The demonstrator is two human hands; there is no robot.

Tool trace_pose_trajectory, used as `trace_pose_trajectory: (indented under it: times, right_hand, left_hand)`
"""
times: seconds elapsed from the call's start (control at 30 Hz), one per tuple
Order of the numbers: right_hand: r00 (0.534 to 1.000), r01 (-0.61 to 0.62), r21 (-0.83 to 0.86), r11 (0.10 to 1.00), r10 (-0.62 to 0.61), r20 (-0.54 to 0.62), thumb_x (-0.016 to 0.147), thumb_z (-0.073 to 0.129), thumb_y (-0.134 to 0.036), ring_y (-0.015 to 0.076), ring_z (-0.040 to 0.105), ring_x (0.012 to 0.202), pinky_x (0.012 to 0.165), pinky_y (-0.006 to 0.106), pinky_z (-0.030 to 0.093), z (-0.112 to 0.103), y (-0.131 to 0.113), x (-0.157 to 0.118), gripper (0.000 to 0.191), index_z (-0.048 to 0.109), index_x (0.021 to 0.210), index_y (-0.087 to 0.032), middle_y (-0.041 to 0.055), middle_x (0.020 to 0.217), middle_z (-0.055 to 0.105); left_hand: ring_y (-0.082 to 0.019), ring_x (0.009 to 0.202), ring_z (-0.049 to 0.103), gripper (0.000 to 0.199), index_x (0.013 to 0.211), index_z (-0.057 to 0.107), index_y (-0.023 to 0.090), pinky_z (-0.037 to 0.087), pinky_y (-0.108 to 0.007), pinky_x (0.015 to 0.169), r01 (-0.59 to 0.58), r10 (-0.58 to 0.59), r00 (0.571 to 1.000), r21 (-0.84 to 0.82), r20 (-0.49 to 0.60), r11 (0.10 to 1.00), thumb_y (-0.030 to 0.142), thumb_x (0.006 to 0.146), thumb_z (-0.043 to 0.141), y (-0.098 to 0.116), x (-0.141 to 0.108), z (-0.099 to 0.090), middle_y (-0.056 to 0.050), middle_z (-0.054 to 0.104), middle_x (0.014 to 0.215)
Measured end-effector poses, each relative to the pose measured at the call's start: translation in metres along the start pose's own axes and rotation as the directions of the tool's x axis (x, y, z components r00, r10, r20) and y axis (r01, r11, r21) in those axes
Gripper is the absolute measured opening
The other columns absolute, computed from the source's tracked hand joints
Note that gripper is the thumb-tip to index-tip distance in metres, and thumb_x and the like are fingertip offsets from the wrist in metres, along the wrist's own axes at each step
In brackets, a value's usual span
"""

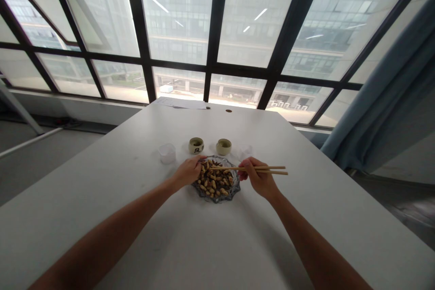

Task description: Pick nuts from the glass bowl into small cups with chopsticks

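Note:
A clear glass bowl (235, 189) with a scalloped rim stands on the white table. Unshelled peanuts (213, 186) fill it, along with smaller dark pieces (213, 162) toward the back. My left hand (189, 172) grips the bowl's left rim, its fingertips partly hidden among the contents. In my right hand (258, 178), to the right of the bowl, is a pair of wooden chopsticks (272, 170). They lie nearly level, with their tips over the peanuts at the bowl's middle. Whether the tips pinch anything is too small to tell.
Two small pale green cups (196, 146) (223, 147) stand behind the bowl. A clear plastic container (167, 153) sits at their left, and a crumpled white thing (246, 150) at their right. Paper sheets (180, 103) lie at the table's far edge, before the windows. A blue curtain (384, 86) hangs right.

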State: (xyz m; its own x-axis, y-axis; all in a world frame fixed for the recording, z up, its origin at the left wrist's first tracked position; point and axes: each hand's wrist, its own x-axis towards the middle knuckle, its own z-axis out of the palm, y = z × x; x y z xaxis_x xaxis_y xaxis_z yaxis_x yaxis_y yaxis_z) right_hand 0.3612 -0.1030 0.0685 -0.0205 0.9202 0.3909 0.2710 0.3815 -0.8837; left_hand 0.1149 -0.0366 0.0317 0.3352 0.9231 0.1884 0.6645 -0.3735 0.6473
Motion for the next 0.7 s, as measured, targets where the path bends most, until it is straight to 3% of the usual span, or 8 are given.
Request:
trace_pose_trajectory:
  times: [0.13, 0.27, 0.37, 0.47, 0.57, 0.7]
  right_hand:
    - [0.998, -0.002, -0.065, 0.998, 0.006, 0.058, 0.088, 0.056, -0.064, 0.0155, 0.06, 0.047, 0.044, 0.026, 0.049, 0.003, 0.006, -0.003, 0.05, 0.065, 0.067, -0.02, 0.0031, 0.055, 0.065]
    - [0.997, -0.016, -0.048, 0.999, 0.013, -0.073, 0.088, 0.053, -0.066, 0.0138, 0.054, 0.039, 0.037, 0.024, 0.043, -0.003, 0.005, -0.003, 0.054, 0.064, 0.064, -0.019, 0.0019, 0.048, 0.061]
    - [0.993, -0.016, -0.021, 1.0, 0.013, -0.116, 0.09, 0.052, -0.064, 0.0148, 0.059, 0.044, 0.043, 0.025, 0.047, 0.001, 0.005, -0.003, 0.051, 0.064, 0.069, -0.02, 0.0034, 0.056, 0.065]
    - [1.0, 0.013, -0.046, 0.999, -0.014, -0.01, 0.09, 0.055, -0.06, 0.016, 0.062, 0.053, 0.051, 0.027, 0.051, 0.01, 0.007, -0.005, 0.045, 0.065, 0.072, -0.02, 0.0041, 0.062, 0.069]
    - [1.0, 0.016, -0.051, 0.999, -0.015, 0.02, 0.091, 0.053, -0.061, 0.016, 0.062, 0.052, 0.049, 0.026, 0.05, 0.012, 0.008, -0.006, 0.049, 0.065, 0.069, -0.02, 0.004, 0.059, 0.067]
    - [0.999, 0.0, -0.012, 1.0, 0.0, -0.048, 0.088, 0.054, -0.065, 0.0141, 0.055, 0.041, 0.041, 0.025, 0.045, 0.002, 0.002, -0.004, 0.053, 0.064, 0.064, -0.019, 0.0023, 0.048, 0.061]
  left_hand:
    - [-0.023, 0.11, 0.065, 0.049, 0.125, 0.062, 0.018, 0.049, -0.035, 0.101, 0.016, -0.015, 1.0, -0.046, 0.014, 0.999, 0.015, 0.078, 0.048, -0.003, 0.001, -0.001, -0.008, 0.071, 0.117]
    - [-0.026, 0.11, 0.065, 0.063, 0.129, 0.057, 0.017, 0.049, -0.038, 0.101, 0.002, 0.001, 0.999, -0.061, 0.043, 0.998, 0.02, 0.067, 0.068, -0.001, -0.001, -0.003, -0.009, 0.069, 0.121]
    - [-0.025, 0.11, 0.065, 0.05, 0.127, 0.059, 0.016, 0.049, -0.039, 0.101, 0.021, -0.019, 1.0, -0.082, 0.02, 0.996, 0.03, 0.079, 0.061, 0.002, -0.001, -0.001, -0.01, 0.069, 0.121]
    - [-0.023, 0.109, 0.065, 0.041, 0.123, 0.062, 0.017, 0.048, -0.038, 0.101, 0.053, -0.052, 0.999, -0.106, 0.009, 0.993, 0.023, 0.085, 0.049, 0.001, 0.001, 0.001, -0.008, 0.071, 0.117]
    - [-0.023, 0.109, 0.065, 0.051, 0.125, 0.061, 0.017, 0.049, -0.036, 0.101, 0.04, -0.038, 0.999, -0.12, 0.021, 0.992, 0.013, 0.074, 0.056, -0.002, 0.002, 0.001, -0.008, 0.07, 0.117]
    - [-0.024, 0.108, 0.065, 0.064, 0.127, 0.058, 0.015, 0.05, -0.036, 0.1, 0.028, -0.023, 0.999, -0.122, 0.043, 0.992, 0.011, 0.063, 0.062, -0.004, 0.001, 0.0, -0.009, 0.07, 0.118]
